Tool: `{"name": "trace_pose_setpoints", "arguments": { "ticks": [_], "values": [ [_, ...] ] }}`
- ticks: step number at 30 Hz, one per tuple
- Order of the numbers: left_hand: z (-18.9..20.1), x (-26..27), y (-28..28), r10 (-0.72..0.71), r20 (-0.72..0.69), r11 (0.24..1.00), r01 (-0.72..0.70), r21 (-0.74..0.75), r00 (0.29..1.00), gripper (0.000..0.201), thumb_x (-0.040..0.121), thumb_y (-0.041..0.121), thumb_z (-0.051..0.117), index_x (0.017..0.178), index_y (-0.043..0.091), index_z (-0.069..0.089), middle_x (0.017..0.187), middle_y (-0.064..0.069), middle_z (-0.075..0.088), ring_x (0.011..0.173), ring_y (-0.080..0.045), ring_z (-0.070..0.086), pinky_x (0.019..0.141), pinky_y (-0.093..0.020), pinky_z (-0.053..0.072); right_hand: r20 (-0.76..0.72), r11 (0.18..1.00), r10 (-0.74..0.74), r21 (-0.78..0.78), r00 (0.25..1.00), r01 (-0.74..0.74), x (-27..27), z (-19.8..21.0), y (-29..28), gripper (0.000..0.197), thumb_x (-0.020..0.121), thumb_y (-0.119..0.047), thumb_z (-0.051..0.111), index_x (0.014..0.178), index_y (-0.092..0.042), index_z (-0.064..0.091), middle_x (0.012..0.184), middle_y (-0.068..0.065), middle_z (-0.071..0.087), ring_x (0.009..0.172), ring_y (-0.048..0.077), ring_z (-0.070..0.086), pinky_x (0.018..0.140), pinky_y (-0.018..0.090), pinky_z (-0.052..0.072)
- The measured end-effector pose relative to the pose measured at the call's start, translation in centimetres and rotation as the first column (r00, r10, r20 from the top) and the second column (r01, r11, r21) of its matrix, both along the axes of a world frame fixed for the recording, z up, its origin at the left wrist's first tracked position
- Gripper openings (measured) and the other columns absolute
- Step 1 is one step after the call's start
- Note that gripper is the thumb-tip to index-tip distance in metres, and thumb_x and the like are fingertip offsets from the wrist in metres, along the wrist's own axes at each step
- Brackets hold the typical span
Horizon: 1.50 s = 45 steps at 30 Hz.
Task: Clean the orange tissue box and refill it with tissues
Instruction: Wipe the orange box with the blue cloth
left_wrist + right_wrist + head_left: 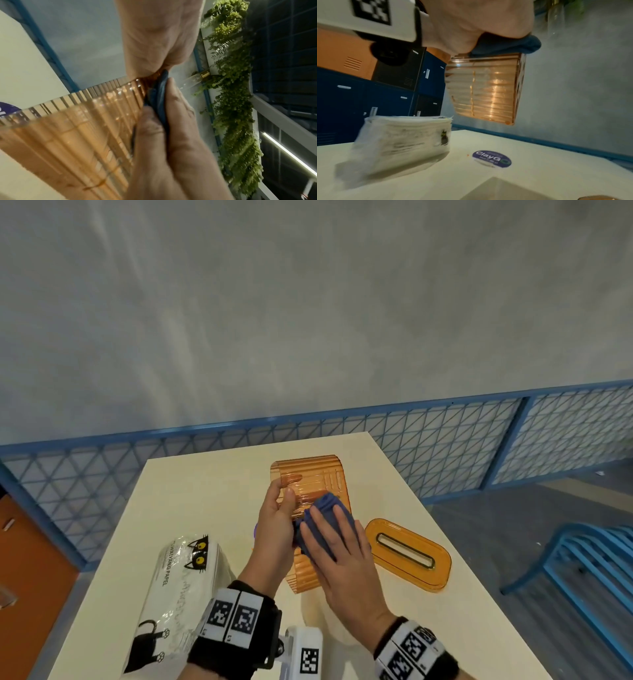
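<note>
My left hand (275, 518) grips the orange ribbed tissue box (310, 474) by its side wall and holds it lidless and tilted above the table (205, 491). My right hand (339, 546) lies over a dark blue cloth (327, 505) and presses it against the box. The left wrist view shows the cloth (160, 97) pinched between that hand's (180, 135) thumb and fingers at the edge of the box (77, 135). From the right wrist the box (488, 88) hangs clear of the tabletop under the cloth (508, 44). The orange slotted lid (428, 577) lies flat to the right.
A plastic-wrapped tissue pack (178, 587) printed with black cats lies on the table's left part, also seen as the pack (402, 142). A round purple sticker (491, 158) sits below the box. A blue mesh fence (445, 433) runs behind the table, and a blue chair (582, 559) stands at the right.
</note>
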<state>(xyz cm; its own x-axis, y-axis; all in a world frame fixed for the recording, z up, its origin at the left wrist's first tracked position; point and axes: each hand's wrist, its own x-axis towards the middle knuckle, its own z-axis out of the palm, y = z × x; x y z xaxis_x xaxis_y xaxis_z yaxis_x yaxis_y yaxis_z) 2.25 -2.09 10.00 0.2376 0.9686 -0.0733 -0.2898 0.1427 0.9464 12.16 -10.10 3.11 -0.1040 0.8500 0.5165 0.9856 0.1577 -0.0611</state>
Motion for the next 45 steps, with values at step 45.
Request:
{"name": "trace_pose_setpoints", "arguments": {
  "ticks": [45],
  "values": [
    [2.9, -4.4, -4.1, -0.199, 0.043, 0.976, 0.195, 0.093, 0.979, 0.043, 0.089, 0.045, 0.037, 0.114, 0.021, 0.061, 0.103, -0.006, 0.072, 0.095, -0.021, 0.069, 0.082, -0.033, 0.056, -0.283, 0.897, 0.233, -0.307, 0.93, -0.318, 0.4, 14.0, 3.7, 0.045, 0.098, -0.026, 0.039, 0.143, -0.024, 0.035, 0.144, -0.003, 0.043, 0.13, 0.014, 0.038, 0.108, 0.029, 0.031]
  ]
}}
